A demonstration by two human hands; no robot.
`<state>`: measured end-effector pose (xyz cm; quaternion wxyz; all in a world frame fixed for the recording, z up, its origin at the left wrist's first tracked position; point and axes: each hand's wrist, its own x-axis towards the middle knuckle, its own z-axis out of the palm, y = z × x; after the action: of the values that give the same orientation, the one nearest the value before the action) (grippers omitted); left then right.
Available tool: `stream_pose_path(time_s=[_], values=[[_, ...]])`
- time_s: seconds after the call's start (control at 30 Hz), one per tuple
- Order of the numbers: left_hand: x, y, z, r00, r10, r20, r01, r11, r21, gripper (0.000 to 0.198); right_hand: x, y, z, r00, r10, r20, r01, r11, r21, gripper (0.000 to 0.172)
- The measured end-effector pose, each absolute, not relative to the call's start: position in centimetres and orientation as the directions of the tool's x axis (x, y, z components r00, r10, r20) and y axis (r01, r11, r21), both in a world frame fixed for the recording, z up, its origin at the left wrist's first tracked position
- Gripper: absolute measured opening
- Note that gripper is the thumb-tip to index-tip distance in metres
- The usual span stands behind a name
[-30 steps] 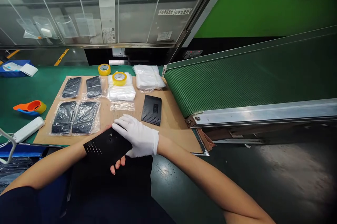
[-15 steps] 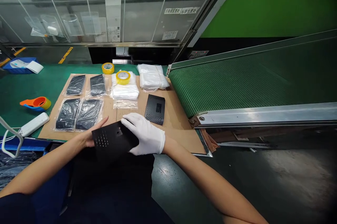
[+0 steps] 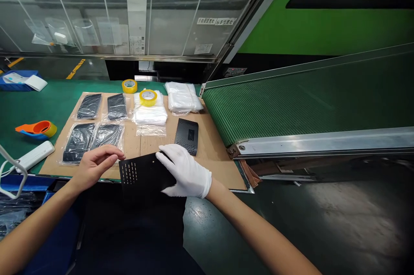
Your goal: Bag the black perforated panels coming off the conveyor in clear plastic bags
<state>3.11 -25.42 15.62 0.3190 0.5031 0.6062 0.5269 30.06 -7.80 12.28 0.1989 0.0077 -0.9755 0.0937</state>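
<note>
A thin black plastic cover point(image 3: 142, 176) with rows of slots and a small hole is tilted in front of me, at the near edge of the cardboard. My right hand point(image 3: 186, 171), in a white glove, grips its right side, fingers on top and thumb below. Bare, my left hand point(image 3: 98, 165) is at the cover's upper left corner, its fingers curled and thumb close to the index finger; anything pinched there is too small to make out. Beyond the glove another black cover point(image 3: 186, 136) lies on the cardboard sheet point(image 3: 213, 160).
Several bagged black pieces point(image 3: 79, 141) lie left on the cardboard. Clear bags point(image 3: 150, 114) carry a yellow tape roll point(image 3: 148, 98); another bag stack point(image 3: 183, 97) is beside them. A green conveyor point(image 3: 274, 107) rises rightward. An orange tape dispenser point(image 3: 38, 128) and white power strip point(image 3: 35, 157) sit left.
My left hand has moved from the cover's left edge up to its corner, and its fingers have curled. The cover has turned slightly and shifted right with my right hand.
</note>
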Motion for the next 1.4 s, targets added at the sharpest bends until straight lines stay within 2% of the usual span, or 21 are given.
stream_pose_path(time_s=[0.1,0.23,0.53,0.7,0.87,1.07,1.23,1.4], values=[[3.8,-25.6,16.6,-0.225,0.936,0.271,0.368,-0.176,0.913,0.023,30.2,-8.0,12.6,-0.893,-0.008,0.45,-0.069,0.99,-0.119,0.093],[4.1,-26.0,17.2,-0.164,0.921,0.354,0.383,-0.272,0.883,0.018,30.6,-7.9,13.1,-0.855,-0.059,0.515,-0.097,0.994,-0.046,0.087],[5.1,-27.5,20.1,-0.079,0.888,0.452,0.318,-0.407,0.856,0.024,32.1,-8.2,16.5,-0.778,-0.142,0.612,-0.104,0.99,0.098,0.089],[5.6,-27.9,21.4,-0.044,0.884,0.465,0.253,-0.441,0.861,0.026,32.2,-8.5,17.5,-0.74,-0.16,0.654,-0.115,0.987,0.112,0.087],[6.0,-27.6,20.9,-0.152,0.889,0.432,0.215,-0.396,0.893,0.017,31.8,-8.3,17.6,-0.768,-0.165,0.619,-0.099,0.985,0.14,0.08],[6.7,-26.8,20.6,-0.256,0.896,0.363,0.225,-0.309,0.924,0.006,31.6,-8.3,17.3,-0.777,-0.165,0.607,-0.103,0.985,0.136,0.083],[6.3,-26.8,19.9,-0.345,0.889,0.301,0.195,-0.245,0.95,0.018,31.8,-8.4,17.0,-0.769,-0.135,0.625,-0.085,0.99,0.11,0.086],[5.6,-26.8,19.2,-0.463,0.84,0.282,0.17,-0.228,0.959,0.019,31.8,-8.3,16.8,-0.771,-0.112,0.627,-0.078,0.994,0.082,0.087]])
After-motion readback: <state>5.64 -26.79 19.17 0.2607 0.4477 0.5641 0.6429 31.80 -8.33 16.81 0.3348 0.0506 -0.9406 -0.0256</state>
